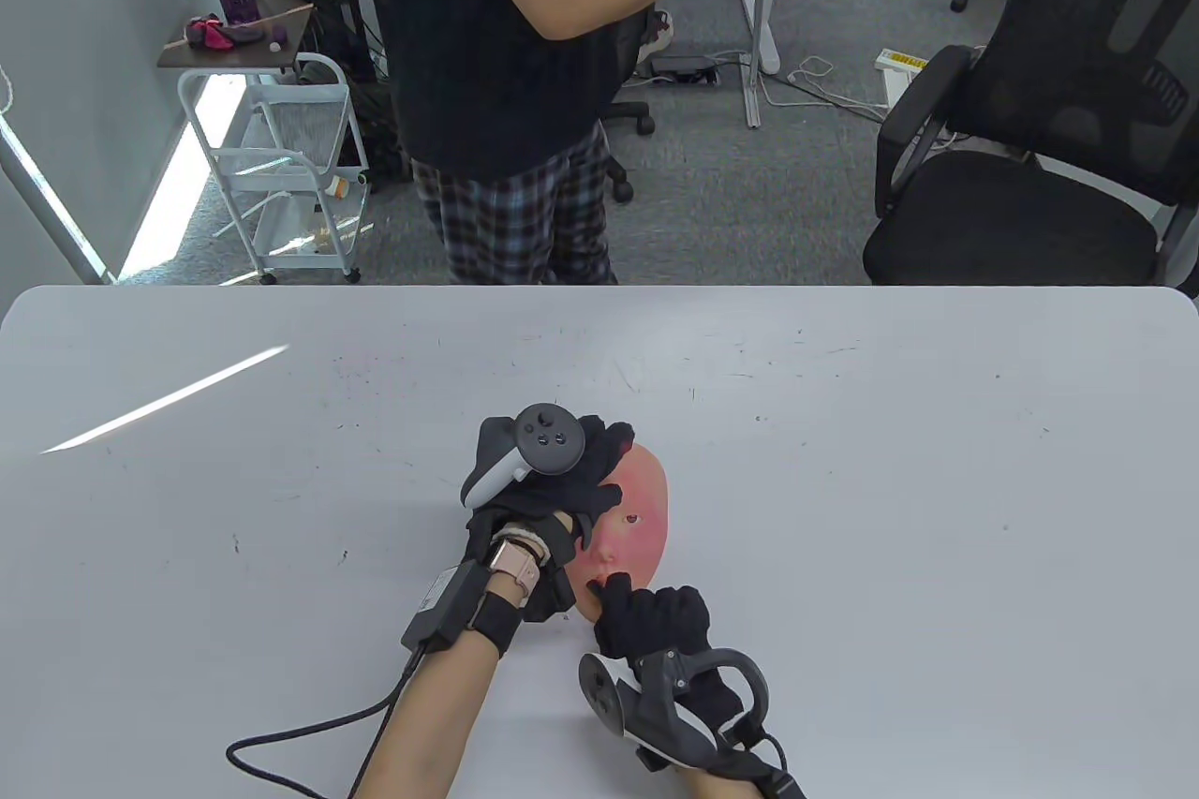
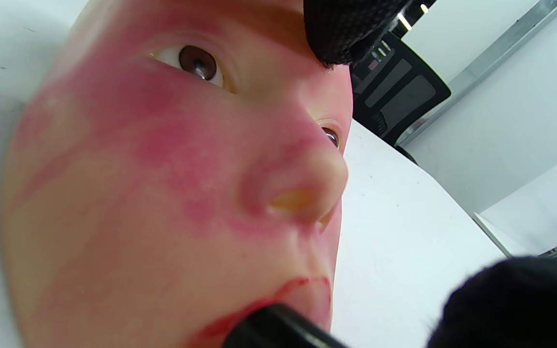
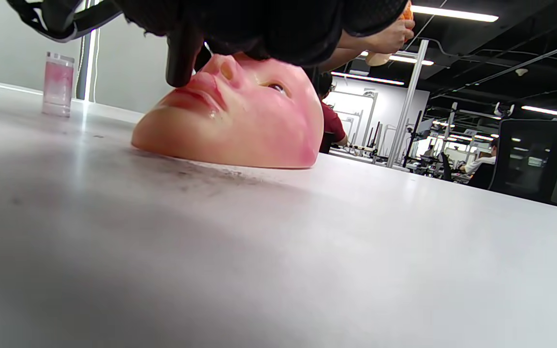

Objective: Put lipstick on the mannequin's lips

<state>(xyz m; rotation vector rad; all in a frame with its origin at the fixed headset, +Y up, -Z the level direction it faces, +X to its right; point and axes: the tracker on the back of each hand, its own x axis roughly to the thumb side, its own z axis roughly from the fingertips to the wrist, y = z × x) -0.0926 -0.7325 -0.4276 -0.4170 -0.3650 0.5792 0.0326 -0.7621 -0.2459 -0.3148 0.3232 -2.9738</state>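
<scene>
A pink mannequin face [image 1: 642, 509] lies face up on the white table [image 1: 843, 462], with red smears on its cheeks. My left hand [image 1: 571, 476] holds it at the forehead and the left side; one fingertip [image 2: 339, 34] presses above the eyes. My right hand [image 1: 646, 616] grips a black lipstick [image 3: 179, 58] whose tip touches the lips [image 3: 196, 87]. In the left wrist view the lipstick [image 2: 278, 331] lies on the red-edged lips [image 2: 307, 290], with my right hand's glove [image 2: 515, 304] at the bottom right. The face [image 3: 249, 121] fills the middle of the right wrist view.
A small clear pink-tinted cylinder [image 3: 58, 84] stands on the table beyond the face. A person in plaid trousers [image 1: 515, 134] stands at the table's far edge. A black office chair [image 1: 1040, 134] and a white cart [image 1: 281, 153] stand behind the table.
</scene>
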